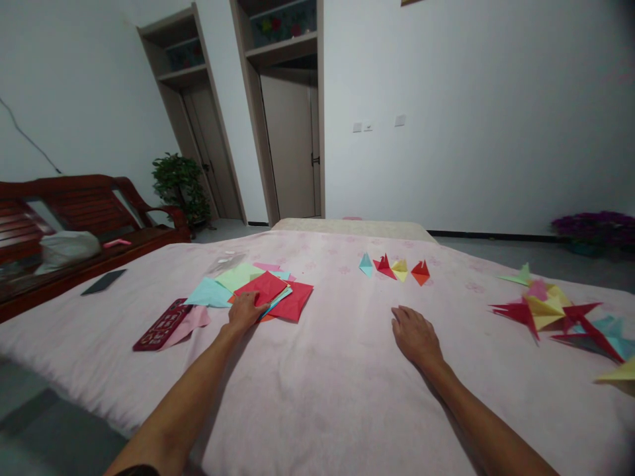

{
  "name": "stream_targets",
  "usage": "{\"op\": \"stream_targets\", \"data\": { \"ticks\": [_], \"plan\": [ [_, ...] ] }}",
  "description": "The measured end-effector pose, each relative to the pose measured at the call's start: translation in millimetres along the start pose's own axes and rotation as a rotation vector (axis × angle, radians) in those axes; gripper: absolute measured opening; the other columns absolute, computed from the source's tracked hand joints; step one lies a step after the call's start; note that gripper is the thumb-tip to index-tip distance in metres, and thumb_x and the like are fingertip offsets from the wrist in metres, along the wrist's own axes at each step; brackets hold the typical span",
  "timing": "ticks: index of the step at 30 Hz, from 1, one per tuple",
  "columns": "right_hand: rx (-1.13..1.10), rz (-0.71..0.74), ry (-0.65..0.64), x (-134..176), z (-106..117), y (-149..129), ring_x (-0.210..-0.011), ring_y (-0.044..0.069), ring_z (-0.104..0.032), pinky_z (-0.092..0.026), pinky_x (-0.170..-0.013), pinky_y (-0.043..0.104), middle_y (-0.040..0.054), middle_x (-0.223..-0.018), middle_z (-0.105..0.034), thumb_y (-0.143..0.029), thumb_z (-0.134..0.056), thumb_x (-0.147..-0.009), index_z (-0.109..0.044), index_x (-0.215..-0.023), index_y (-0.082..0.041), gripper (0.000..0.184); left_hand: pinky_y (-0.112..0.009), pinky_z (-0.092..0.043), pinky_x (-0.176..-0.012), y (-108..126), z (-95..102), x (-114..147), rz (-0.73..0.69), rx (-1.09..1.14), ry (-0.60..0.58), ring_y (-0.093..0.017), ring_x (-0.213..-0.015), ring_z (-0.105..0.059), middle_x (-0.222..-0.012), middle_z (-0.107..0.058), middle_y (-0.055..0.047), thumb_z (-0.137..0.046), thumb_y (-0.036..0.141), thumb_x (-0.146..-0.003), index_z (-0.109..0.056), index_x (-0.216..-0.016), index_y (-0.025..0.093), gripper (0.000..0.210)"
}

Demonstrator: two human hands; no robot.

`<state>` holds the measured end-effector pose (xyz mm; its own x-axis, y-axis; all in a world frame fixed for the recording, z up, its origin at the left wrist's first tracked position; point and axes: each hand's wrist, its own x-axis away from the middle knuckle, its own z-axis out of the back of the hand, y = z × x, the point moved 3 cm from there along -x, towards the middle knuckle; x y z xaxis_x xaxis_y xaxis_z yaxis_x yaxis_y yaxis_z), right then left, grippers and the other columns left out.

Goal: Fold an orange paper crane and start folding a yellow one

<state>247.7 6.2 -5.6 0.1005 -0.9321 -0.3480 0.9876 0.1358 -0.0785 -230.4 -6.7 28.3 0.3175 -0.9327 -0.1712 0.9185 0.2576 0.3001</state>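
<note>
My left hand (245, 311) is on a loose pile of coloured paper, with its thumb and fingers closed at the near edge of a red paper sheet (265, 285). Another red sheet (294, 301) lies to the right of it, and light blue (211, 293) and pale green (241, 275) sheets spread out behind and to the left. My right hand (417, 334) rests on the pink cloth with loosely bent fingers, holding nothing. Beyond it stands a short row of small folded paper birds, among them a red one (384, 266) and an orange-red one (421, 272).
Larger folded paper cranes (546, 309) cluster at the right on the pink bedspread (327, 396). A dark red patterned case (163, 325) lies left of the pile, partly over pink paper (187, 326). A dark phone-like slab (103, 282) sits near the left edge, beside a wooden bench (74, 205).
</note>
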Motion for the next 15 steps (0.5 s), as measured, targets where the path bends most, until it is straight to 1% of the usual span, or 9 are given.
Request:
{"op": "stream_targets", "data": {
  "ticks": [8, 15],
  "plan": [
    [-0.001, 0.002, 0.004, -0.3, -2.5, 2.0, -0.125, 0.025, -0.049, -0.036, -0.103, 0.04, 0.0118, -0.137, -0.055, -0.027, -0.038, -0.096, -0.057, -0.13, -0.018, 0.04, -0.025, -0.043, -0.077, -4.5, 7.8, -11.3, 0.024, 0.04, -0.07, -0.026, -0.105, -0.064, -0.111, -0.07, -0.008, -0.063, 0.057, -0.077, -0.068, -0.106, 0.02, 0.048],
    [0.009, 0.01, 0.009, 0.1, 0.7, 0.3, -0.124, 0.025, -0.049, -0.038, -0.102, 0.04, 0.0119, -0.136, -0.056, -0.027, -0.037, -0.097, -0.058, -0.129, -0.018, 0.04, -0.024, -0.042, -0.069, -3.6, 10.5, -13.6, 0.048, 0.061, -0.088, -0.023, -0.093, -0.067, -0.094, -0.074, -0.004, -0.056, 0.057, -0.083, -0.073, -0.097, 0.021, 0.042]
  ]
}}
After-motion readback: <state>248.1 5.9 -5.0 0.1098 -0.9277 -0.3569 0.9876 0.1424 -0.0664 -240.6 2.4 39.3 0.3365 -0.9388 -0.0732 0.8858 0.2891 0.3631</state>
